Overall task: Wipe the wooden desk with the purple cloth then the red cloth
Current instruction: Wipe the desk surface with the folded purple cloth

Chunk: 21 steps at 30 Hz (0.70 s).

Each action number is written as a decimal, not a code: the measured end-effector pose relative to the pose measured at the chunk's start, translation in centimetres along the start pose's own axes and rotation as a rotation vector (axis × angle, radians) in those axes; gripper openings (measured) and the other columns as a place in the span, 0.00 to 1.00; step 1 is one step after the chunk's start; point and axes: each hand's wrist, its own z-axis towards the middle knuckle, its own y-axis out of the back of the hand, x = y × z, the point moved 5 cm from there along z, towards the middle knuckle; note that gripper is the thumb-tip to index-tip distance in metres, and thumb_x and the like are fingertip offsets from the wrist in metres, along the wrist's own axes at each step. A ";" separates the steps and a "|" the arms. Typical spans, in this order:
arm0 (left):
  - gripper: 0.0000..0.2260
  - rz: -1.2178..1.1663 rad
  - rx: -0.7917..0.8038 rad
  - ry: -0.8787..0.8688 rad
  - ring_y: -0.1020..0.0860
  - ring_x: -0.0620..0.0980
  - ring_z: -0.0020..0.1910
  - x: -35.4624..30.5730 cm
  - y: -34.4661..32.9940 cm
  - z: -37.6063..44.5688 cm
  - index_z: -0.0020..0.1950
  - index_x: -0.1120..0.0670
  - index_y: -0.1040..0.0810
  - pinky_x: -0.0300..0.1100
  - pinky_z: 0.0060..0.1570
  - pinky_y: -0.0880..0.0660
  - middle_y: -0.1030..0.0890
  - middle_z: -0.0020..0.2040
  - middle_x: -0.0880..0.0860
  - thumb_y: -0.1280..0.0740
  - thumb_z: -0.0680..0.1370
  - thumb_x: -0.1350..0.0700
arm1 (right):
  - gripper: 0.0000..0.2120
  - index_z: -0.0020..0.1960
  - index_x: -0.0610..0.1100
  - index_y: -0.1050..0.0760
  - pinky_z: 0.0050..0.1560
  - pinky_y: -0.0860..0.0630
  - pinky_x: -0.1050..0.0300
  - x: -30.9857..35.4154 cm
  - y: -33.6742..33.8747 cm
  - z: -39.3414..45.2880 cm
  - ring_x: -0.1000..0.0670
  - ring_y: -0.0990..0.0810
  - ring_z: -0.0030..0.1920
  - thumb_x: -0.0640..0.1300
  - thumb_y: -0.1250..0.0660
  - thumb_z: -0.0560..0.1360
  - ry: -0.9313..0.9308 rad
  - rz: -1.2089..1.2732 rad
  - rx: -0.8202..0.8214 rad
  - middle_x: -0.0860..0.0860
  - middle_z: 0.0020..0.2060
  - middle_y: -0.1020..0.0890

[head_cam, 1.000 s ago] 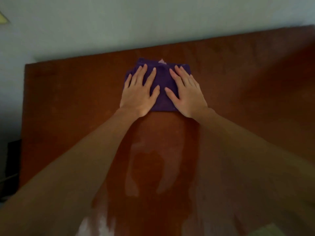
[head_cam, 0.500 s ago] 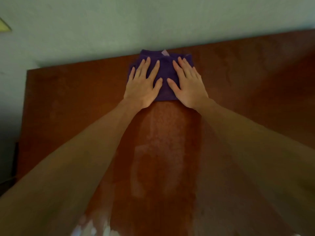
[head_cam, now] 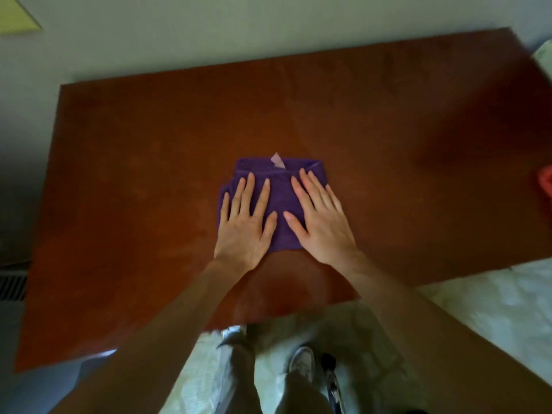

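A folded purple cloth (head_cam: 280,198) with a small pale tag lies near the middle of the wooden desk (head_cam: 134,180). My left hand (head_cam: 246,222) presses flat on its left half, fingers straight and spread. Beside it my right hand (head_cam: 321,219) presses flat on the right half, thumbs nearly meeting. A sliver of the red cloth (head_cam: 546,182) shows at the desk's right edge, mostly cut off by the frame.
A pale wall (head_cam: 209,28) runs behind the desk's far edge. My legs and a white shoe (head_cam: 303,364) stand on light patterned floor below the near edge. A vent grille (head_cam: 12,286) sits low on the left.
Both hands have pulled the purple cloth back from the far edge to the desk's middle. The view has drawn back, so the near edge and floor now show.
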 end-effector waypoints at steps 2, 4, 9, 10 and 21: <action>0.29 0.008 -0.004 0.005 0.55 0.53 0.83 -2.3 -0.9 -3.5 0.84 0.48 0.53 0.56 0.81 0.54 0.52 0.84 0.54 0.56 0.84 0.40 | 0.32 0.83 0.45 0.43 0.83 0.46 0.46 -0.3 0.7 -4.0 0.50 0.47 0.83 0.61 0.47 0.84 0.014 -0.013 -0.001 0.47 0.83 0.42; 0.29 0.013 -0.004 0.020 0.54 0.53 0.83 -3.8 -1.6 -6.1 0.84 0.49 0.53 0.57 0.81 0.52 0.51 0.84 0.55 0.55 0.84 0.41 | 0.32 0.83 0.46 0.43 0.83 0.46 0.47 -0.6 1.0 -6.7 0.50 0.47 0.83 0.61 0.47 0.84 0.023 -0.017 0.000 0.48 0.83 0.43; 0.28 0.057 0.007 0.037 0.54 0.54 0.83 -6.4 -2.5 -10.2 0.84 0.49 0.55 0.57 0.80 0.51 0.52 0.84 0.56 0.56 0.85 0.41 | 0.32 0.83 0.45 0.42 0.82 0.46 0.46 -1.3 1.5 -10.9 0.51 0.47 0.83 0.60 0.46 0.85 0.052 -0.007 -0.005 0.48 0.83 0.42; 0.29 0.066 0.016 0.036 0.55 0.53 0.83 -6.5 -2.6 -10.7 0.84 0.49 0.56 0.56 0.80 0.51 0.52 0.84 0.56 0.56 0.85 0.40 | 0.32 0.83 0.45 0.42 0.82 0.46 0.46 -1.3 1.5 -11.3 0.51 0.47 0.83 0.60 0.46 0.85 0.055 -0.003 -0.006 0.48 0.83 0.42; 0.28 -0.037 -0.014 0.007 0.54 0.49 0.83 -5.8 -1.6 -3.9 0.83 0.44 0.52 0.52 0.81 0.54 0.51 0.84 0.51 0.53 0.84 0.39 | 0.32 0.83 0.48 0.43 0.83 0.48 0.48 -4.5 1.5 -6.0 0.52 0.48 0.83 0.63 0.48 0.84 0.038 0.025 0.002 0.50 0.83 0.42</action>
